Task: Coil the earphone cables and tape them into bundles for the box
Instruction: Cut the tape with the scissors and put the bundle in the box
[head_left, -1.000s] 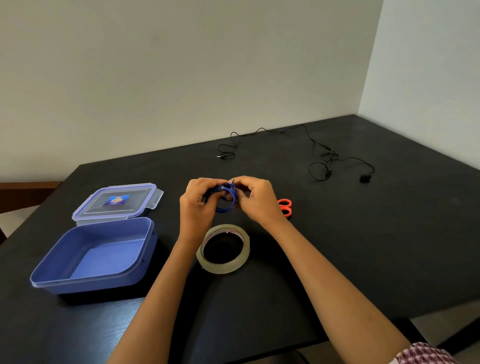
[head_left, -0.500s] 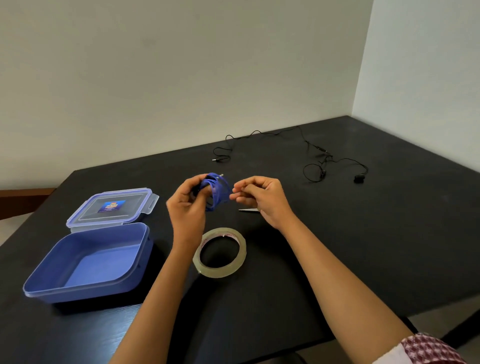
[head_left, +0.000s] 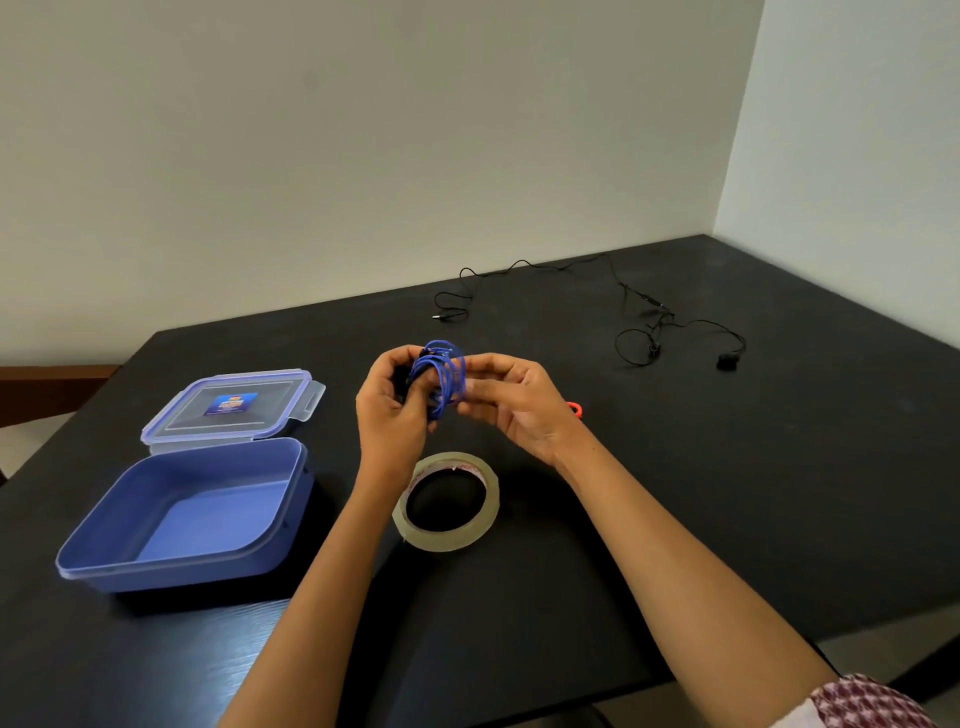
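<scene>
A coiled blue earphone cable (head_left: 440, 376) is held upright above the table between both hands. My left hand (head_left: 392, 410) grips the coil's left side. My right hand (head_left: 511, 402) pinches its right side with thumb and fingertips; a faint clear strip of tape seems to lie under those fingers. A roll of clear tape (head_left: 448, 500) lies flat just below the hands. The open blue box (head_left: 187, 514) sits at the left, with its lid (head_left: 234, 405) behind it. A loose black earphone cable (head_left: 631, 317) sprawls at the back of the table.
Orange scissor handles (head_left: 575, 409) peek out behind my right wrist. The black table (head_left: 727, 493) meets walls at the back and right. Its front edge runs under my right forearm.
My right hand has come back against the coil after being a little apart from it. The scissors are now mostly hidden behind that hand. The view has shifted slightly.
</scene>
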